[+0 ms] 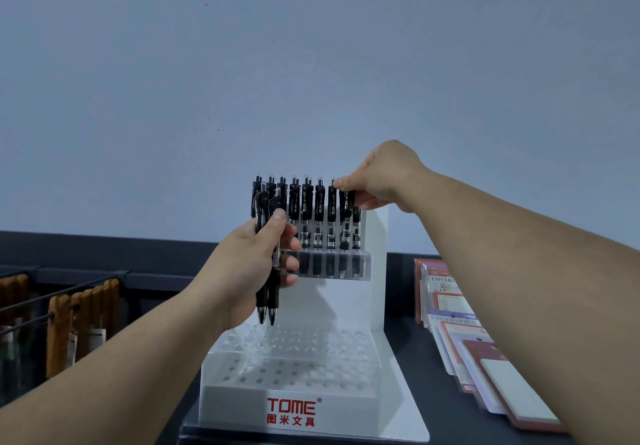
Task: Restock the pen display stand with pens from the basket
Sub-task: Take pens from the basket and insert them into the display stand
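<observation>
"Pen display stand [378,292], location?"
"White, upright on the dark counter [412,351], dead centre. A row of black pens [306,209] stands in its upper rack at 12 o'clock."
"Hands?"
"Left hand [252,264], at 9 o'clock of the rack, is curled round a bundle of pens [266,301], tips down. Right hand [384,178], at 2 o'clock, has its fingertips [343,181] pinching the held pen [347,202] near the row's right end."
"Surroundings?"
"Stacked cards [464,327] at 3 o'clock on the counter. Brown hanging items [83,320] at 9 o'clock, kind not determinable."
</observation>
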